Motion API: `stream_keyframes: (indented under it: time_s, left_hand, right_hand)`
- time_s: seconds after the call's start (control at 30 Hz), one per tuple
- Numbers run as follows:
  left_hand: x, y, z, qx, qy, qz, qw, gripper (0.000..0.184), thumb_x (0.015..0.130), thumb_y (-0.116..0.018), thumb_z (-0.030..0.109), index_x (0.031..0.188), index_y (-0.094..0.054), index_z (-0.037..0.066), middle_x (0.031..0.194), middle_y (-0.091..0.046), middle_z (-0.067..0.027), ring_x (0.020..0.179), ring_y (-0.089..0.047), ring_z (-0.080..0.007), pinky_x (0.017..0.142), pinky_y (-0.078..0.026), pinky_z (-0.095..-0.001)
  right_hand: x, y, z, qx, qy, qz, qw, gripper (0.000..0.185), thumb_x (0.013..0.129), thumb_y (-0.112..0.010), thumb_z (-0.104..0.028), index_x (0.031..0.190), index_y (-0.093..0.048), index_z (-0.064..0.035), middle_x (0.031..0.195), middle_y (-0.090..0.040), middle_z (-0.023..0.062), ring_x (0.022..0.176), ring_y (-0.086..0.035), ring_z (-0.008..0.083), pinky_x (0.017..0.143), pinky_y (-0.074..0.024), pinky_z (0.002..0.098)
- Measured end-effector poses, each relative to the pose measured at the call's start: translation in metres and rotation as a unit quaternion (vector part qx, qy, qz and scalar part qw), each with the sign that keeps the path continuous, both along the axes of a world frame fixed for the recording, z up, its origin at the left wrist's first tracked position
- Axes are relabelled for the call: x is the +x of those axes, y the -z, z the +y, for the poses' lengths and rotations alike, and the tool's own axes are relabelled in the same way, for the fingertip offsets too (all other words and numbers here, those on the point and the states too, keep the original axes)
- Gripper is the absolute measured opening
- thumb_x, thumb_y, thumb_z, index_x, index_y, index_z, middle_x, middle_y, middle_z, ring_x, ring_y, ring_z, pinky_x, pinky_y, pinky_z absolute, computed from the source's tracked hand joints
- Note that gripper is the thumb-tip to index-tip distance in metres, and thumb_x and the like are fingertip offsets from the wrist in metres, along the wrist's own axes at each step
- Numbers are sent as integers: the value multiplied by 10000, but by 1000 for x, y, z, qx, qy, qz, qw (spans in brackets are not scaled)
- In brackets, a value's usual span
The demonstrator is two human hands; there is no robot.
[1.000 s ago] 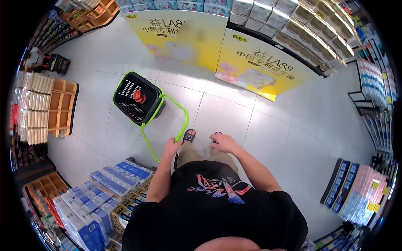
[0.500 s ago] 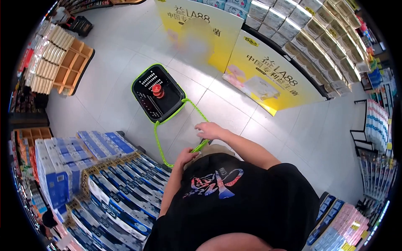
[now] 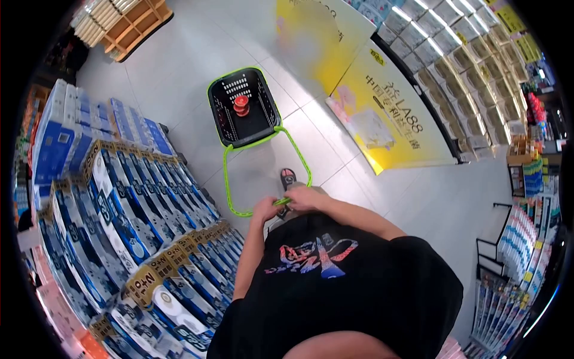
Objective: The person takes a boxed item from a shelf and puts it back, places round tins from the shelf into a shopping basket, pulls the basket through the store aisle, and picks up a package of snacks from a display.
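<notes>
In front of me on the floor stands a black shopping basket (image 3: 219, 122) with a green rim. Its long green pull handle (image 3: 305, 164) reaches back to my waist. My left hand (image 3: 266, 209) is closed on the near bar of this handle. Close beside it, my right hand (image 3: 302, 197) also has its fingers wrapped on the bar, partly hidden from above. Inside the basket lie red round packages (image 3: 241, 106), too small to identify. A sandalled foot (image 3: 288, 178) shows beyond my hands, within the handle's loop.
Stacked blue and white packs (image 3: 137, 203) line the left side. On the right, yellow display panels (image 3: 388, 119) stand below shelves of boxed packs (image 3: 460, 78). A wooden shelf unit (image 3: 134, 27) is at the far left, and a rack (image 3: 508, 239) stands at the right.
My right hand, previously raised with loose fingers, has come down onto the handle beside my left. The view has turned, and the blue packs now appear closer on the left.
</notes>
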State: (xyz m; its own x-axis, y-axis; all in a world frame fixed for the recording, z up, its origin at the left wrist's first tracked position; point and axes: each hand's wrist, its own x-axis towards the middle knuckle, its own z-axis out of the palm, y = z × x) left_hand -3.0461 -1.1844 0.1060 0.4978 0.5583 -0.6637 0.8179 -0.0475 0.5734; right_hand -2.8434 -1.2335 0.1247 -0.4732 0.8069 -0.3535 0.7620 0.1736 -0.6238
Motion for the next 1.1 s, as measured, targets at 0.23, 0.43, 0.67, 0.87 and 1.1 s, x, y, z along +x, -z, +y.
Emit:
stream_keyframes:
  time_s: [0.23, 0.43, 0.67, 0.87, 1.1]
  left_hand:
    - [-2, -3, -77, -51, -67, -15, 996, 301, 687, -784, 317, 845, -737, 65, 749, -692, -101, 713, -650, -202, 678, -494, -355]
    - [18, 16, -149, -65, -87, 13, 994, 382, 668, -752, 399, 921, -743, 113, 837, -706, -130, 804, -680, -296, 738, -516, -401]
    - [57, -17, -218, -4, -128, 104, 986, 397, 679, -757, 396, 967, -732, 124, 898, -704, -152, 864, -672, -311, 784, -516, -405]
    - [65, -34, -249, 79, -194, 117, 971, 387, 669, -735, 433, 950, -745, 167, 868, -703, -139, 850, -674, -329, 784, -526, -432]
    - [74, -48, -269, 145, -264, 119, 946, 267, 718, -710, 307, 927, -728, 141, 882, -692, -145, 875, -659, -333, 798, -518, -445]
  right_hand:
    - [27, -7, -41, -137, -123, -71, 980, 328, 843, -604, -305, 1077, -628, -77, 932, -678, 197, 911, -650, 376, 813, -491, 509]
    - [70, 4, -70, -155, -173, -29, 972, 423, 835, -623, -346, 1145, -624, -58, 1007, -679, 200, 976, -644, 372, 847, -500, 480]
    - [93, 35, -111, -181, -280, -9, 943, 475, 847, -627, -393, 1167, -628, -41, 1004, -688, 202, 983, -646, 363, 864, -503, 442]
    - [95, 24, -109, -207, -335, 30, 918, 445, 868, -624, -362, 1171, -631, -36, 1027, -689, 190, 975, -651, 337, 870, -500, 406]
    - [85, 13, -99, -270, -367, 48, 889, 402, 876, -625, -328, 1132, -650, -19, 1017, -678, 170, 942, -633, 264, 849, -482, 353]
